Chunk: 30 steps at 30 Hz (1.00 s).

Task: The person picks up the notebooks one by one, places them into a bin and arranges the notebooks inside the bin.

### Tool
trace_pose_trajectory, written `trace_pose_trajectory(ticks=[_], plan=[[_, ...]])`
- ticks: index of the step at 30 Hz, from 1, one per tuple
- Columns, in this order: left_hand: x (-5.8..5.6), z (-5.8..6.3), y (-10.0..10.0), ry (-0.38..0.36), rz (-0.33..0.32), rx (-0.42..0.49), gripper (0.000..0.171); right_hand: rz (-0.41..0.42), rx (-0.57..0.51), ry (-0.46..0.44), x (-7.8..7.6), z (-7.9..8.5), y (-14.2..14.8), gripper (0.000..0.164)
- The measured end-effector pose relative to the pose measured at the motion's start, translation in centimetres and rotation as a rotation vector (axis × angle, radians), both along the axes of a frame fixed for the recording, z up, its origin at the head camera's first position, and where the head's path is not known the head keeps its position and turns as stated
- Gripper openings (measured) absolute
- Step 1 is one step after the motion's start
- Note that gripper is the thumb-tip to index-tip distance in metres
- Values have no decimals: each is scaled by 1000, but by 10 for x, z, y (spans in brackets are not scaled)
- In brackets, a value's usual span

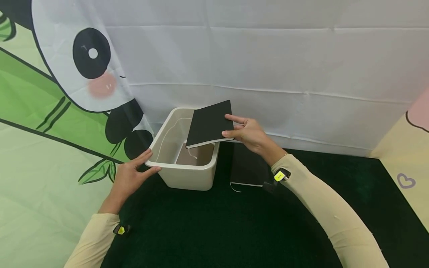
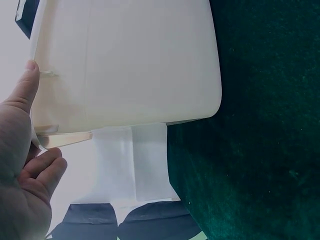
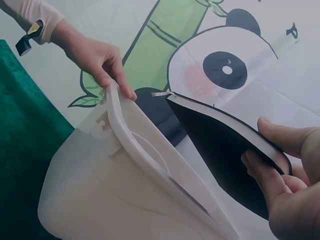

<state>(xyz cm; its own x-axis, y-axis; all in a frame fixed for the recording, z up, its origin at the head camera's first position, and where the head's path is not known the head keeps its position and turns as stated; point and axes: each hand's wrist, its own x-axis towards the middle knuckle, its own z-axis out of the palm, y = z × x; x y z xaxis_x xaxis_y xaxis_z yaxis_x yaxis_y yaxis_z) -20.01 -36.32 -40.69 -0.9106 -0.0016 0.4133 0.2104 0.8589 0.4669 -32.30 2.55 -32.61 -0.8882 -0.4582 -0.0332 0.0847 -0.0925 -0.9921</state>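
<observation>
My right hand (image 1: 249,134) pinches a black notebook (image 1: 209,123) by its right edge, thumb on one side and fingers on the other. The notebook is tilted over a white plastic bin (image 1: 187,175), and a pale ribbon hangs from its lower left corner. In the right wrist view the white page edges of the notebook (image 3: 235,115) face up. My left hand (image 1: 130,178) grips the bin's near left corner, with the thumb on the front rim and the fingers along the left rim. A brownish flat patch (image 1: 197,153) shows inside the bin, partly hidden by the notebook.
Another black notebook (image 1: 248,167) lies on the dark green cloth (image 1: 214,227) right of the bin, partly beneath my right forearm. A white fabric backdrop (image 1: 268,63) rises close behind the bin, and a panda print (image 1: 90,67) covers the left side.
</observation>
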Motion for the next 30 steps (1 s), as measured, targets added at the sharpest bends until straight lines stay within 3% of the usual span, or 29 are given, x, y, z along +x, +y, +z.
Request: trace_pose_trajectory(ticks=[14,30], plan=[[1,4,2,-38,1,21,71,-18,46,7,-16,-3,-41,68],[3,0,-1,21,-9,20,69,-16,145,16,-29,-11,-84,68]])
